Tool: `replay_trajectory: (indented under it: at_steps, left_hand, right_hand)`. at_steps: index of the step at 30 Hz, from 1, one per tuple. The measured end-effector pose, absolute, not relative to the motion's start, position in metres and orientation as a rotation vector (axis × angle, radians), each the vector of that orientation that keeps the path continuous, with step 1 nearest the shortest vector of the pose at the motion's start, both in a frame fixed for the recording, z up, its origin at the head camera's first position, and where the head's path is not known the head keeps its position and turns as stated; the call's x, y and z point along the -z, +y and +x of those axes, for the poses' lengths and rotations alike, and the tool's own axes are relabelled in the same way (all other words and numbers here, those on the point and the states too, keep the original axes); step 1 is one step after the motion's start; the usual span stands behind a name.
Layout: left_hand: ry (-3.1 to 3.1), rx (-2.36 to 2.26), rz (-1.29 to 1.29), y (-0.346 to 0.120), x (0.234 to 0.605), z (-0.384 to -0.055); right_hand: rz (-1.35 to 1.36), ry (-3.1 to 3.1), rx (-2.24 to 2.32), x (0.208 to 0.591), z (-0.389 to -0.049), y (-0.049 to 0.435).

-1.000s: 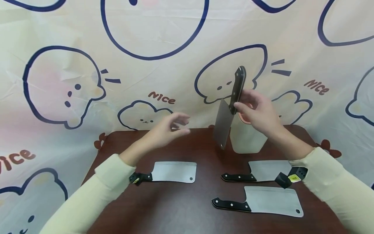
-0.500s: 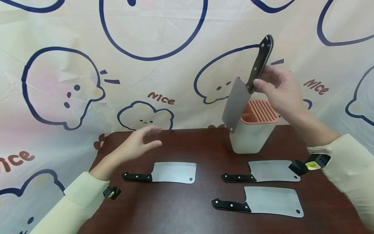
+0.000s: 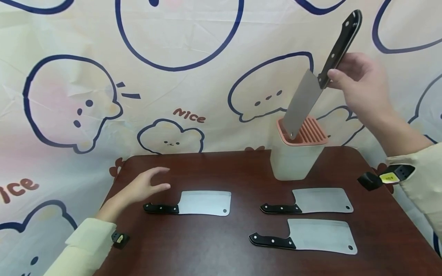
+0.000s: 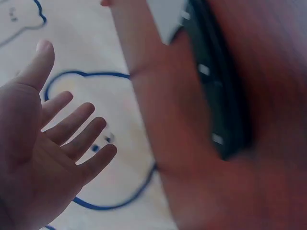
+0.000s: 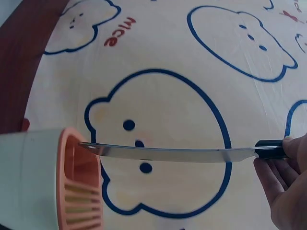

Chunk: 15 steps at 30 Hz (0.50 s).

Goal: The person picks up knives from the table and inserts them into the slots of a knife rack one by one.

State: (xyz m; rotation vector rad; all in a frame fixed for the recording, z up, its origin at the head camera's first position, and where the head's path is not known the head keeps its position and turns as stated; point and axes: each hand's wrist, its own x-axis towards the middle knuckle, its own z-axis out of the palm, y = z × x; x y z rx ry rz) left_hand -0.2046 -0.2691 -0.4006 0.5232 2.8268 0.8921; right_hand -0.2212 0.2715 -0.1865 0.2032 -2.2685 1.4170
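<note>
My right hand [image 3: 366, 86] pinches the black handle of a cleaver [image 3: 304, 103], which tilts blade-down over a knife holder [image 3: 293, 163] with a white body and a slotted orange top. In the right wrist view the blade's tip [image 5: 90, 145] is at the holder's larger opening; how far it reaches inside is hard to tell. My left hand [image 3: 143, 186] holds nothing, its fingers spread, near the handle of another cleaver [image 3: 205, 203] lying flat on the table. The left wrist view shows that handle [image 4: 216, 81] beside the open palm [image 4: 43, 158].
Two more cleavers lie flat at the right of the brown table [image 3: 207, 245]: one farther back [image 3: 322, 200], one nearer the front [image 3: 322, 235]. Behind the table hangs a pale cloth [image 3: 193, 88] printed with cartoon shapes.
My right hand has lifted the cleaver up and to the right, from beside the holder to over its top. My left hand has drawn back to the left and down.
</note>
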Motion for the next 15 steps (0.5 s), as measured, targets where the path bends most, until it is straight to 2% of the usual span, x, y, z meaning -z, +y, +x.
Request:
replay_trajectory:
  at_steps: [15]
  left_hand:
    - [2.749, -0.931, 0.527, -0.312, 0.458, -0.196]
  right_hand:
    - [0.052, -2.263, -1.373, 0.182, -0.232, 0.296]
